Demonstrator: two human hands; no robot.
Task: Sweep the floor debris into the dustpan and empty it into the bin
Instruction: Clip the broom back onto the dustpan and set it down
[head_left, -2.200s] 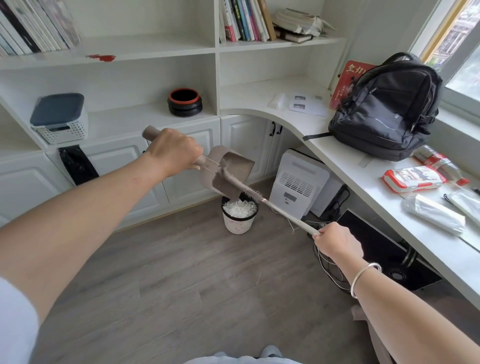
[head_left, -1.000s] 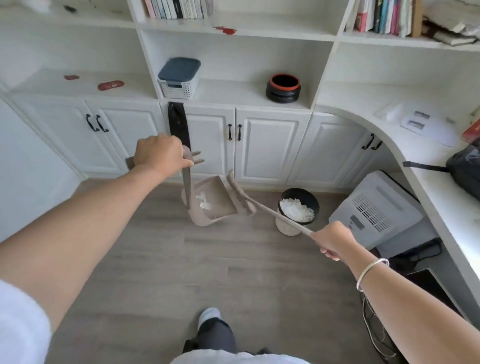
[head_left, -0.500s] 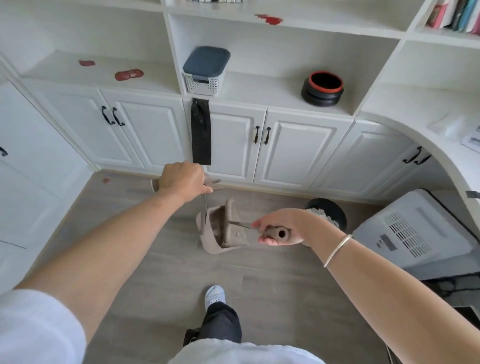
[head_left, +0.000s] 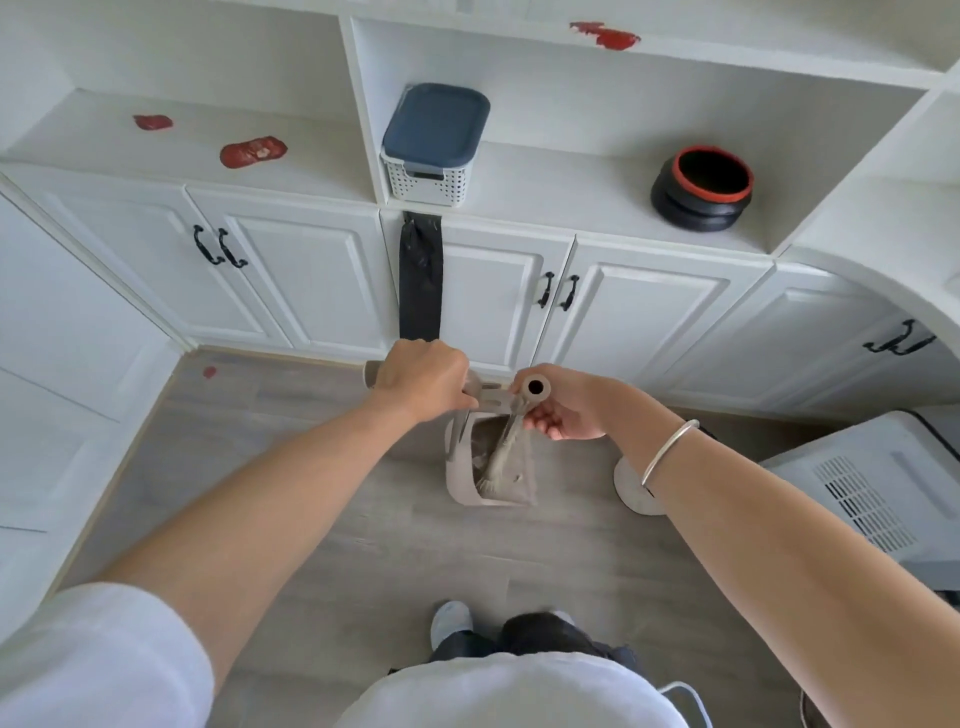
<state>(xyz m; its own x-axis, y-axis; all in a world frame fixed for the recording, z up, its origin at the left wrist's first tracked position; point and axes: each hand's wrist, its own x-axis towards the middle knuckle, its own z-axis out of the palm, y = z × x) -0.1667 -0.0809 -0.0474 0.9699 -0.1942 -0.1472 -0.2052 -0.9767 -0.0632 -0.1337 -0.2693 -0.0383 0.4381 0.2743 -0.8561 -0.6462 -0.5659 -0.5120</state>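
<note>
My left hand grips the handle of a beige long-handled dustpan, which hangs upright just above the grey wooden floor in front of the white cabinets. My right hand holds the top of the matching broom, seen almost end-on. Its shaft runs down into the dustpan and its bristles rest inside the pan. The bin stands on the floor to the right, mostly hidden behind my right forearm; only its white side shows.
White cabinets with black handles line the wall ahead. A black strip hangs beside one door. A white appliance stands at the right. My feet are on the floor below. A small red spot lies at the far left.
The view has swung left and down, away from the desk. The dustpan dropped from above the bin to hang near the floor, and the broom turned upright with its head inside the pan.
</note>
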